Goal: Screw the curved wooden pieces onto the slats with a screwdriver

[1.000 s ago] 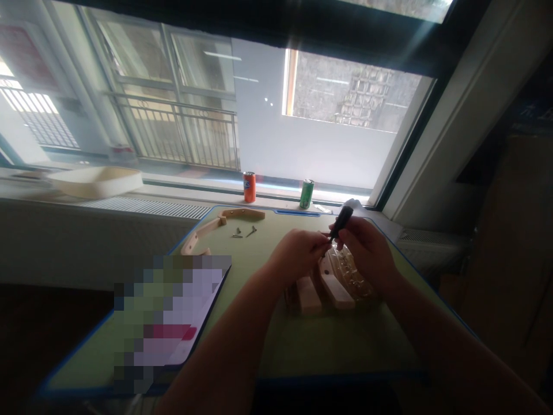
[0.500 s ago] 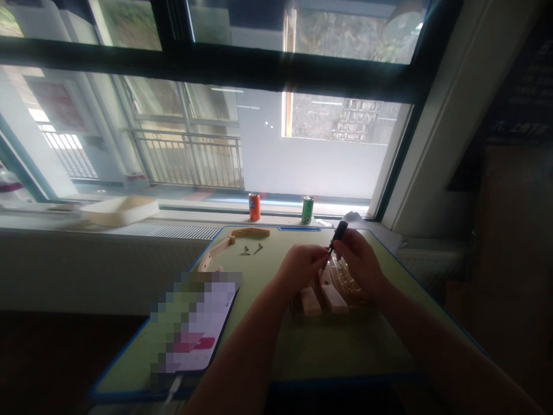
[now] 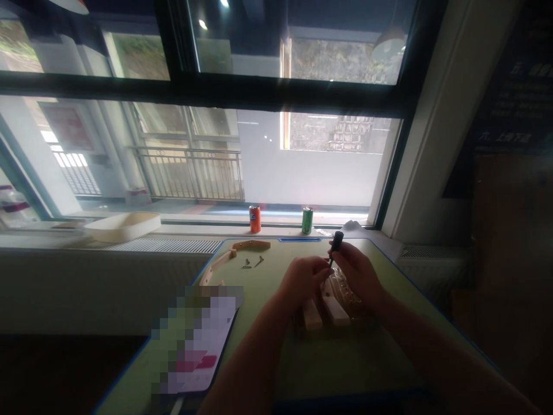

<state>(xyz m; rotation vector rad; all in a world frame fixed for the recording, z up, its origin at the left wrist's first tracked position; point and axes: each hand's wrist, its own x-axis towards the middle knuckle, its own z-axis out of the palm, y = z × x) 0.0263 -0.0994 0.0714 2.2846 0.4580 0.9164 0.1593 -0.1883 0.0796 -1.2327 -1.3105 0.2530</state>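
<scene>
"Black-handled, that screwdriver (image 3: 337,242). How does it lie from the fingers?"

"Leaning, nearly upright. Its handle rises above the right hand (image 3: 358,270), and its shaft slants down and leftward to the fingertips of the left hand (image 3: 302,281)."

"Which hand is nearer?"

"Both are close. The right thumb and fingers pinch the handle. The left fingers are drawn narrow around the lower end, though I can't tell whether they grip anything; the tip is hidden."

"What lies beneath?"

"A wooden piece (image 3: 337,312) with a dark hole in its upper face. Its long axis runs from under the fingertips toward the near edge of the table (image 3: 345,369). A second wooden piece (image 3: 313,316) lies beside it, partly under the left hand. Clear plastic (image 3: 345,285) bunches on the other side."

"Where on the table, then?"

"Right of the middle, well in from the blue near edge. Some loose screws (image 3: 247,265) lie well apart, toward the far left corner, near a bent wooden strip (image 3: 252,245)."
</scene>
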